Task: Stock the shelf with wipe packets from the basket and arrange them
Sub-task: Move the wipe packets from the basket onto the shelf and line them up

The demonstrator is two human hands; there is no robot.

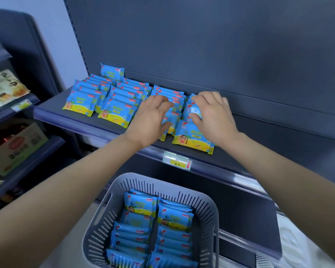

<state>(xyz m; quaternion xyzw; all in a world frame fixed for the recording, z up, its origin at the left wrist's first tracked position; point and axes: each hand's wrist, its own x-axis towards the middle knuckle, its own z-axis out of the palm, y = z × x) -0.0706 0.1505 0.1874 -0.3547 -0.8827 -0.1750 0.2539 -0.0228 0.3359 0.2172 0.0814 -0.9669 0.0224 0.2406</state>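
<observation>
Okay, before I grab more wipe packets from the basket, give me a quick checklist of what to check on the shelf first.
1. Two left rows tidy: ok.
2. Third row straight under left hand: cannot tell, partly covered.
3. Rightmost row's front packet square to shelf edge: not ok, slightly skewed.
4. Right hand free: not ok, fingers pinch a packet.
5. Basket stocked: ok.
6. Shelf room to the right: ok.

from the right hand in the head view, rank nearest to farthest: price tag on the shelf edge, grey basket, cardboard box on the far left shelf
From the right hand on the shelf's rightmost row of packets:
1. Price tag, just below it on the shelf edge.
2. Grey basket, lower, under the shelf and between the arms.
3. Cardboard box, far left on the neighbouring shelf unit.
</observation>
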